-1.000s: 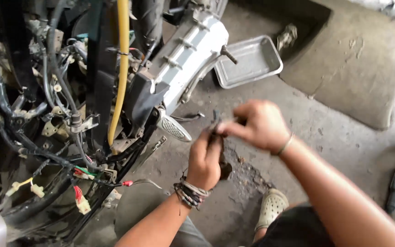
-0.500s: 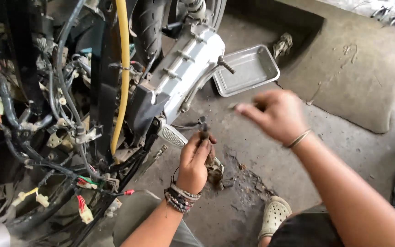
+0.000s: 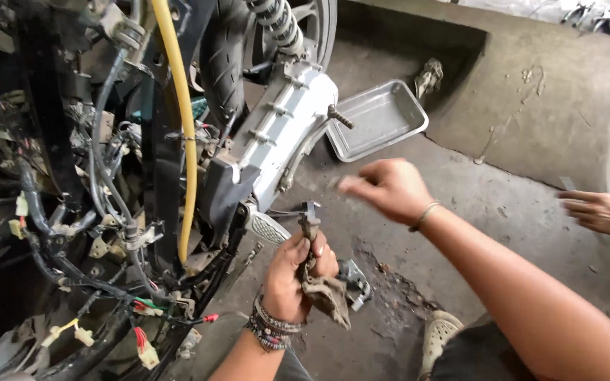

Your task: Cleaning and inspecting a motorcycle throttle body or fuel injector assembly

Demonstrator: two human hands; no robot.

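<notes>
Just below the silver engine cover [image 3: 287, 134] of the stripped scooter, the left hand [image 3: 298, 271] keeps a tight grip on a small dark metal part [image 3: 310, 222] wrapped in a dirty rag [image 3: 327, 296]. The right hand [image 3: 390, 187] hovers to the cover's right (blurred, fingers loosely open, holding nothing), below the metal tray [image 3: 379, 120]. Another person's hand [image 3: 605, 212] reaches in far right of the cover.

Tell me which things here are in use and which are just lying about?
In use:
- left hand gripping a small dark metal part with a dirty rag
- right hand, empty, raised

Lying about:
- metal tray
- yellow hose
- another person's hand
</notes>
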